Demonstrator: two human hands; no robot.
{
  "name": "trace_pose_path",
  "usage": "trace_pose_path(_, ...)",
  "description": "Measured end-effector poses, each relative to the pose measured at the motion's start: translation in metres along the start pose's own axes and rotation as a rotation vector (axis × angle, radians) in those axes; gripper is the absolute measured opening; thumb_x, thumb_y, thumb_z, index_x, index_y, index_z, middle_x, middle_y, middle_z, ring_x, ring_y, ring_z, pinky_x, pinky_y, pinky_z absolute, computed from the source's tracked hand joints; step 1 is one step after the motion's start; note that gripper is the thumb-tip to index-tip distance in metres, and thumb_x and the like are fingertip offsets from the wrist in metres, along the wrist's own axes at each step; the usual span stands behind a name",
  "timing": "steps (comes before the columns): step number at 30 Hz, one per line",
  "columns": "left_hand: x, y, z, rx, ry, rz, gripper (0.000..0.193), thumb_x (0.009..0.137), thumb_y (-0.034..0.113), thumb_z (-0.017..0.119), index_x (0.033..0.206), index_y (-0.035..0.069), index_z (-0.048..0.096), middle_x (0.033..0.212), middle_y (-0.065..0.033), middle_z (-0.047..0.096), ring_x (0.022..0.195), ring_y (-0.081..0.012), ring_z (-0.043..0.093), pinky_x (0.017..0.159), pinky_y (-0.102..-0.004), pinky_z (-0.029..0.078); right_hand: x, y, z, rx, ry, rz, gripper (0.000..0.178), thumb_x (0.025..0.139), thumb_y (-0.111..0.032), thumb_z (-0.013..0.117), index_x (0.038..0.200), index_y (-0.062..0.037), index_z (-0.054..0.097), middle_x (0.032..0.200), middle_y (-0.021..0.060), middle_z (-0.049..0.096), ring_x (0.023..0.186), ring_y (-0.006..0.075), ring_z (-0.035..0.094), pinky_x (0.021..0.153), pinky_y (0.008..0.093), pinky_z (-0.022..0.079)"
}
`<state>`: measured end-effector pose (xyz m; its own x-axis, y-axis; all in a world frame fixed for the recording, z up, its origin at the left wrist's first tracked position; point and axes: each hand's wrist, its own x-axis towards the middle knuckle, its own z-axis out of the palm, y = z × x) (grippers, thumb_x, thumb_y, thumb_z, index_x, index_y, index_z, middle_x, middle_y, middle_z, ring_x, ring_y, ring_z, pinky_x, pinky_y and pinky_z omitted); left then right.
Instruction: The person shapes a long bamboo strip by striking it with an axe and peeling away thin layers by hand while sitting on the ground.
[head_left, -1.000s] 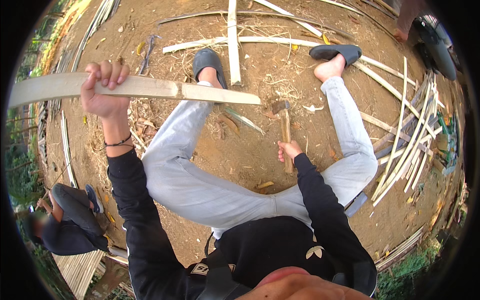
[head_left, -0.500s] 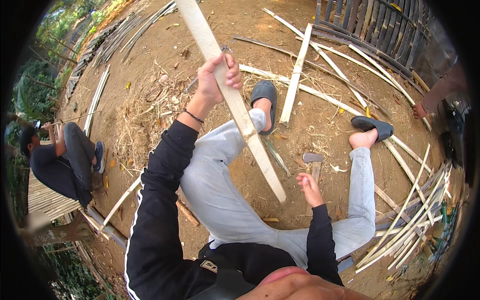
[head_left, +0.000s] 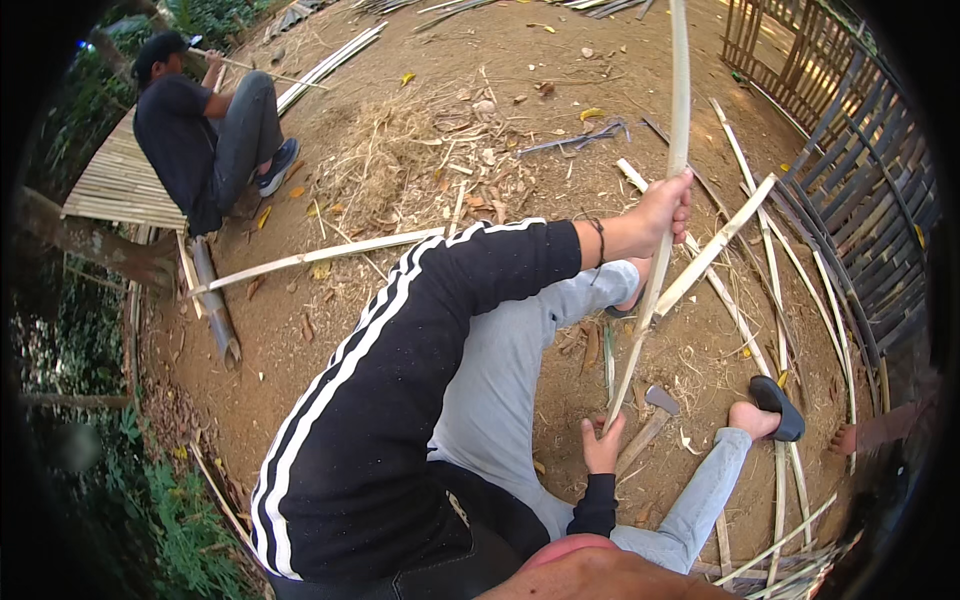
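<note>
A long pale bamboo strip (head_left: 680, 110) runs from the top of the view down toward my lap, its narrow edge mostly facing me. Around its middle, my left hand (head_left: 660, 210) is closed, with the arm reaching across. My right hand (head_left: 602, 440) has its thumb and fingers on either side of the strip's lower end. Beside that hand a hatchet (head_left: 650, 425) lies on the ground, metal head pointing away and wooden handle toward me. Another flat strip (head_left: 720, 245) rests on the ground just right of the held one.
At the far left a person (head_left: 190, 130) sits on a slatted bamboo platform (head_left: 120, 180), holding a thin stick. A bow-saw-like metal tool (head_left: 575, 138) lies among shavings. A bamboo fence (head_left: 870, 190) stands at the right, near another person's hand (head_left: 843, 438). Strips (head_left: 330, 65) lie scattered.
My view has turned leftward. The bamboo strip has swung more upright and rolled edge-on in my left hand. My right hand has come onto its lower end from beside the hatchet.
</note>
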<state>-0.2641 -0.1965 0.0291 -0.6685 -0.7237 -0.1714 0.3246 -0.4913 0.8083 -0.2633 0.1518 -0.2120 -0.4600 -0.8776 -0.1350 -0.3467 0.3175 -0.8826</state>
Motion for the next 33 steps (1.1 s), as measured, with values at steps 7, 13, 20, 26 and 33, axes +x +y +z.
trace_pose_path(7, -0.006, -0.001, 0.000, 0.284, 0.059, 0.157, 0.026, 0.085, 0.028, 0.060, 0.088, 0.005, 0.048, 0.069, -0.0034, 0.051, 0.060, -0.0133, 0.052, 0.056, -0.0299, 0.046, -0.001, 0.006, -0.011, 0.126, 0.220, 0.144, 0.014, 0.084, -0.013, 0.061, 0.088, -0.0012, 0.054, 0.073, 0.0039, 0.051, 0.070, 0.0135, 0.047, 0.066, 0.0304, 0.042)
trace_pose_path(13, 0.003, 0.000, -0.003, 0.477, -0.048, 0.147, 0.037, 0.087, 0.037, 0.052, 0.094, 0.000, 0.054, 0.076, -0.0079, 0.057, 0.069, -0.0171, 0.054, 0.064, -0.0331, 0.046, 0.004, 0.011, -0.020, 0.149, 0.306, 0.141, 0.018, 0.086, -0.017, 0.063, 0.085, -0.0019, 0.053, 0.072, 0.0010, 0.049, 0.068, 0.0099, 0.044, 0.063, 0.0278, 0.040)
trace_pose_path(20, -0.025, 0.005, -0.016, 1.060, -0.547, -0.203, 0.072, 0.086, 0.060, 0.044, 0.120, -0.002, 0.055, 0.108, -0.0176, 0.060, 0.100, -0.0291, 0.058, 0.079, -0.0410, 0.050, -0.005, 0.002, -0.003, 0.397, 0.361, 0.245, 0.020, 0.087, -0.020, 0.063, 0.084, -0.0022, 0.054, 0.071, -0.0020, 0.048, 0.065, 0.0092, 0.044, 0.060, 0.0260, 0.039)
trace_pose_path(26, -0.019, -0.011, -0.024, 1.563, -0.950, -0.380, 0.065, 0.088, 0.059, 0.046, 0.112, 0.001, 0.061, 0.095, -0.0137, 0.063, 0.092, -0.0269, 0.059, 0.082, -0.0346, 0.044, 0.004, 0.030, -0.003, 0.088, 0.509, 0.406, 0.019, 0.085, -0.017, 0.060, 0.086, 0.0013, 0.056, 0.074, 0.0125, 0.060, 0.070, 0.0252, 0.057, 0.068, 0.0354, 0.045)
trace_pose_path(33, -0.020, 0.004, -0.012, 1.427, -0.838, -0.288, 0.048, 0.092, 0.042, 0.051, 0.119, 0.002, 0.055, 0.107, -0.0118, 0.061, 0.096, -0.0207, 0.058, 0.087, -0.0325, 0.045, 0.010, 0.056, -0.009, -0.101, 0.416, 0.722, 0.032, 0.081, -0.029, 0.061, 0.087, 0.0016, 0.058, 0.074, 0.0225, 0.062, 0.075, 0.0346, 0.063, 0.071, 0.0421, 0.047)
